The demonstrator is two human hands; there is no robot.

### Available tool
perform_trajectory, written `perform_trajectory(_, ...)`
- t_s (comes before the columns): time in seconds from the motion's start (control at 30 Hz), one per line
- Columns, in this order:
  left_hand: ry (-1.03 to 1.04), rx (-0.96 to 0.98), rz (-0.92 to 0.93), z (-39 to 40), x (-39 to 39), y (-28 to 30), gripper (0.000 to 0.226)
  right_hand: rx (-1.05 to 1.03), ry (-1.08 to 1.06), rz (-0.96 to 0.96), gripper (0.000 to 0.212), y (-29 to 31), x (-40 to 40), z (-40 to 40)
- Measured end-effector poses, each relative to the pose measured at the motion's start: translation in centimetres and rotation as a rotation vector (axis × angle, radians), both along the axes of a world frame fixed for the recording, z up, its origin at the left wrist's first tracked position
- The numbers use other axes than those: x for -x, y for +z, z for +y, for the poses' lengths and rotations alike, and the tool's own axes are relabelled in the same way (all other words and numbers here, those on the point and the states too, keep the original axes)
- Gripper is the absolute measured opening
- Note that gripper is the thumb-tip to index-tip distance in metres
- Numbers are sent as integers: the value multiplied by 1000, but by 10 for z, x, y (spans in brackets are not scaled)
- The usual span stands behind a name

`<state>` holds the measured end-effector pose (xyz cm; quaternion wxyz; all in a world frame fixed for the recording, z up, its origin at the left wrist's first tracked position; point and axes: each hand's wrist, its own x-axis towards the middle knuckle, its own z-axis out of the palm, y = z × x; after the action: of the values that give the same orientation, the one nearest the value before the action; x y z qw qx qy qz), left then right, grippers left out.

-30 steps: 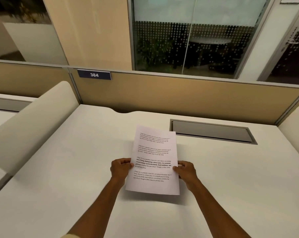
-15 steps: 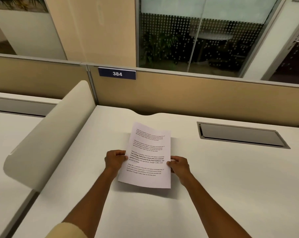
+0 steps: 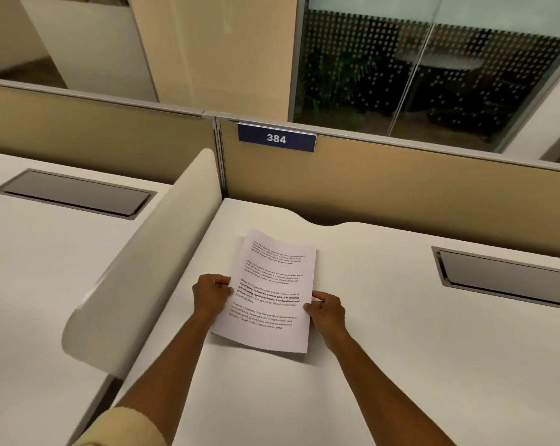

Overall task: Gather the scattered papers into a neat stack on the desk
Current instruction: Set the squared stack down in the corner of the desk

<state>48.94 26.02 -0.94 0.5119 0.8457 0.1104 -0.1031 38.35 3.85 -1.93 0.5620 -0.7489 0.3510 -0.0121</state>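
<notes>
A white stack of printed papers (image 3: 272,284) with black text is held a little above the white desk (image 3: 400,349), its near edge casting a shadow. My left hand (image 3: 211,294) grips the stack's left edge and my right hand (image 3: 325,312) pinches its right edge. The far end of the stack curls up slightly. How many sheets lie under the top one is hidden.
A curved beige side divider (image 3: 150,262) rises left of the desk. A tan partition (image 3: 400,188) with a blue "384" plate (image 3: 277,137) stands behind. A grey cable hatch (image 3: 510,278) is set in the desk at right, another hatch (image 3: 76,193) on the neighbouring desk.
The view has swung left, so the hatch and partition shifted right in frame. Both hands keep hold of the papers, which have tilted slightly clockwise toward the left side of the desk.
</notes>
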Motion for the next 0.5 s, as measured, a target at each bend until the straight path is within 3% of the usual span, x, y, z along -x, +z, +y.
perform_trajectory(0.2,-1,-180,-105,9,-46,-8,34,128,111,15,22,-8,-59,24)
perform_trajectory(0.4,-102,-406,-276,9,-87,-14,18,237,237,25,27,-15,-114,31)
perform_trajectory(0.5,-128,-495,-336,7,-105,-21,19,384,308,47,42,-25,-136,30)
